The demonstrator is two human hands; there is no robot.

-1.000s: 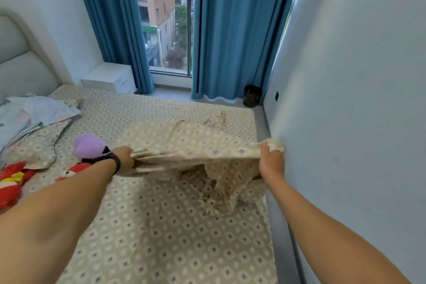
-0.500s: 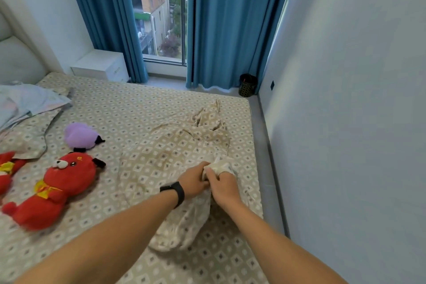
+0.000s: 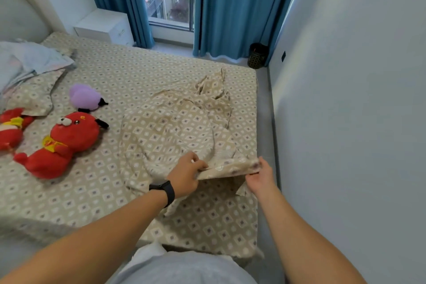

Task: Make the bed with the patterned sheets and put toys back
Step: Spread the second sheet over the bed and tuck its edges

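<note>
Left hand point(image 3: 185, 174) and right hand point(image 3: 261, 176), pressed together half second ago, now apart, near edge of loose patterned sheet point(image 3: 175, 127) stretched between them. Sheet, held up in air a second ago, now lies mostly flat on bed point(image 3: 69, 200), only near edge lifted.

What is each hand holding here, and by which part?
Both the left hand and right hand pinch the near edge of the loose patterned cloth, lifting that edge off the bed.

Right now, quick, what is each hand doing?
Left hand: pinching the patterned pillowcase edge.
Right hand: holding the same edge, further right.
</note>
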